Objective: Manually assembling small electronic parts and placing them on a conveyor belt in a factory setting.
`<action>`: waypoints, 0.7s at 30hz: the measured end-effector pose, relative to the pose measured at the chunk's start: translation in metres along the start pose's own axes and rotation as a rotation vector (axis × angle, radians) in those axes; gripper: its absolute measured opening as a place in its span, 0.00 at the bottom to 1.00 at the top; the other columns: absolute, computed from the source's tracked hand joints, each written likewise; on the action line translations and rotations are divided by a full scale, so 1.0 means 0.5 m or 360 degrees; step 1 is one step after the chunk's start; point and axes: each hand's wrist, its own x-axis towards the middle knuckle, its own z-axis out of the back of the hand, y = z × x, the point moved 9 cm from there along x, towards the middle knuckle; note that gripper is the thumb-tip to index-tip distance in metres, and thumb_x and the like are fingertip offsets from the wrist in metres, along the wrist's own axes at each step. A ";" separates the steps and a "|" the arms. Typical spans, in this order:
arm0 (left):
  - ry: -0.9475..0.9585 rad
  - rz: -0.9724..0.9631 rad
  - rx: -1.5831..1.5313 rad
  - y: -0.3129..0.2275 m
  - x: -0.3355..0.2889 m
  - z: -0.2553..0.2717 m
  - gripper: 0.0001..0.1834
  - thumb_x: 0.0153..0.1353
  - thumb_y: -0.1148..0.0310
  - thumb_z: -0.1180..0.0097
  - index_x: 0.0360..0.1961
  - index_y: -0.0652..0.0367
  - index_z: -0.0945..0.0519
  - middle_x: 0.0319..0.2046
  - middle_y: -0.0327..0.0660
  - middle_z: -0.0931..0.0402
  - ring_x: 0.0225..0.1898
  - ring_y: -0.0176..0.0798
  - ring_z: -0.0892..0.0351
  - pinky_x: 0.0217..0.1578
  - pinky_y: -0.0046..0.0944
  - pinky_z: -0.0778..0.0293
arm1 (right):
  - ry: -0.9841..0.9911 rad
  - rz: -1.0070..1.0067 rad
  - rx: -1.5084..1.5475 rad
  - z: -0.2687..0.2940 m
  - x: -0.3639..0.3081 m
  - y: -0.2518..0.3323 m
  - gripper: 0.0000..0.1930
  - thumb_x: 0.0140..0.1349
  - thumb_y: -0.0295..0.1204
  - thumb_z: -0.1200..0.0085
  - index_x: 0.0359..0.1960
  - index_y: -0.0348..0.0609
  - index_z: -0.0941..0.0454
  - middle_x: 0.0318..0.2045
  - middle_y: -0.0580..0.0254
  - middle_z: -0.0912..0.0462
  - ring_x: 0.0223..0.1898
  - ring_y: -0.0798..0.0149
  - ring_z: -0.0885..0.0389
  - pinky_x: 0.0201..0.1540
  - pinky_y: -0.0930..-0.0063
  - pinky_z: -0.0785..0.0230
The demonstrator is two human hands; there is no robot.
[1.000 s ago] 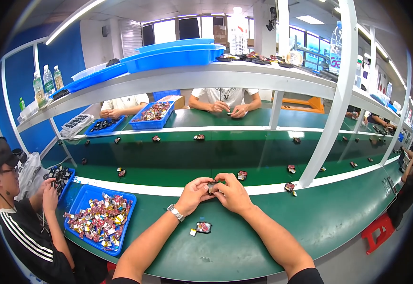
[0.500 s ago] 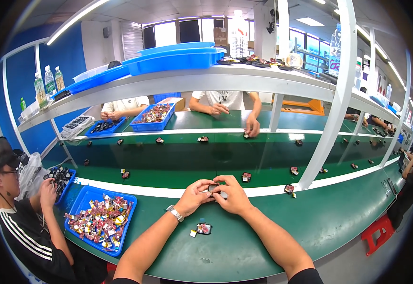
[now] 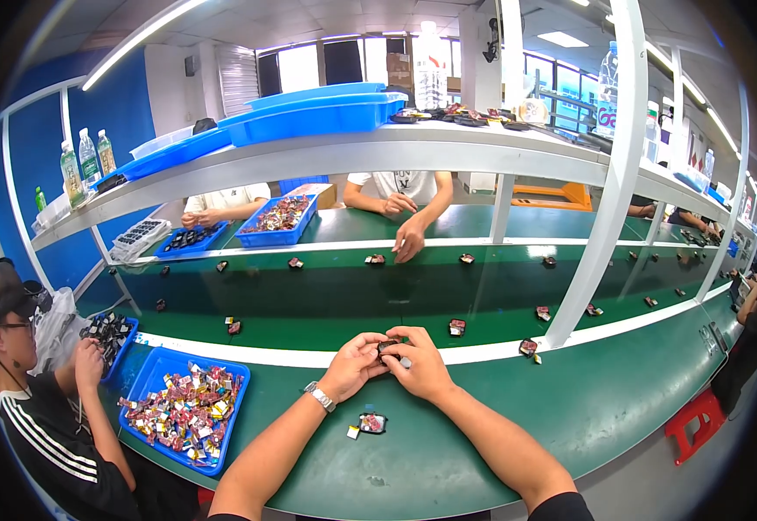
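Both hands meet at the white rail along the near bench's far edge. Between their fingertips is a small black casing (image 3: 388, 346), its inside mostly covered by fingers. My left hand (image 3: 354, 368), with a metal watch on the wrist, grips it from the left. My right hand (image 3: 416, 368) pinches its right side, where a small grey piece shows by the fingers. Closer to me on the green bench lies another black casing (image 3: 373, 423) with a reddish circuit board in it, and a small white-and-yellow piece beside it.
At left, a blue tray (image 3: 238, 408) holds many red boards with white-yellow parts. Behind it is a blue tray of black casings (image 3: 111, 337), by a seated co-worker (image 3: 44, 408). A green conveyor (image 3: 352, 300) carries spaced assemblies. A white post (image 3: 600, 191) rises at right.
My hands stay together, and the casing between them has tilted. Across the conveyor, a co-worker's hand has let go of an assembly and moved left. Assemblies on the belt have shifted slightly rightward.
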 end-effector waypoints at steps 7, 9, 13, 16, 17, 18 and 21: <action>-0.0020 -0.0003 0.0016 -0.005 -0.003 -0.005 0.14 0.71 0.72 0.53 0.56 0.60 0.31 0.53 0.44 0.26 0.54 0.36 0.24 0.56 0.42 0.25 | 0.0010 -0.0078 0.0113 -0.004 -0.004 -0.017 0.08 0.54 0.24 0.38 0.37 0.44 0.15 0.51 0.58 0.23 0.56 0.54 0.28 0.56 0.64 0.30; -0.0012 -0.0013 0.0024 -0.005 -0.002 -0.003 0.13 0.71 0.72 0.53 0.55 0.60 0.31 0.55 0.45 0.26 0.55 0.37 0.24 0.56 0.42 0.25 | 0.0019 -0.0101 0.0060 -0.005 -0.004 -0.018 0.09 0.54 0.24 0.38 0.38 0.45 0.15 0.53 0.58 0.23 0.57 0.54 0.29 0.57 0.64 0.31; -0.0004 -0.0053 -0.0023 -0.006 0.000 -0.006 0.13 0.70 0.72 0.50 0.54 0.59 0.31 0.57 0.46 0.28 0.56 0.39 0.25 0.58 0.45 0.26 | -0.0005 -0.0053 0.0066 -0.007 -0.001 -0.012 0.09 0.54 0.24 0.38 0.38 0.45 0.15 0.53 0.59 0.23 0.57 0.55 0.29 0.56 0.64 0.30; -0.0009 -0.0100 0.0032 -0.013 0.001 -0.006 0.12 0.70 0.73 0.50 0.53 0.58 0.31 0.58 0.46 0.28 0.57 0.39 0.25 0.58 0.45 0.26 | -0.0027 -0.0058 0.0154 -0.010 0.001 -0.009 0.09 0.54 0.24 0.38 0.37 0.45 0.15 0.53 0.60 0.23 0.57 0.55 0.28 0.55 0.64 0.29; 0.0001 -0.0105 0.0011 -0.015 0.001 -0.009 0.12 0.69 0.73 0.49 0.53 0.58 0.31 0.58 0.46 0.28 0.56 0.39 0.25 0.58 0.45 0.26 | -0.0039 -0.0063 0.0137 -0.007 0.001 -0.008 0.09 0.54 0.24 0.38 0.37 0.45 0.15 0.53 0.60 0.23 0.57 0.55 0.28 0.55 0.64 0.29; 0.0009 -0.0109 -0.0009 -0.017 -0.002 -0.011 0.12 0.69 0.73 0.49 0.53 0.58 0.31 0.58 0.46 0.28 0.56 0.39 0.25 0.58 0.45 0.26 | -0.0050 -0.0069 0.0122 -0.005 0.001 -0.006 0.09 0.54 0.23 0.38 0.37 0.45 0.15 0.53 0.60 0.23 0.57 0.55 0.28 0.55 0.64 0.28; 0.0036 -0.0125 -0.0062 -0.017 -0.001 -0.010 0.13 0.69 0.72 0.48 0.52 0.58 0.31 0.57 0.46 0.28 0.56 0.39 0.25 0.58 0.45 0.25 | -0.0079 -0.0111 0.0108 -0.004 -0.001 -0.010 0.09 0.53 0.23 0.37 0.37 0.45 0.15 0.54 0.59 0.23 0.57 0.55 0.29 0.55 0.65 0.28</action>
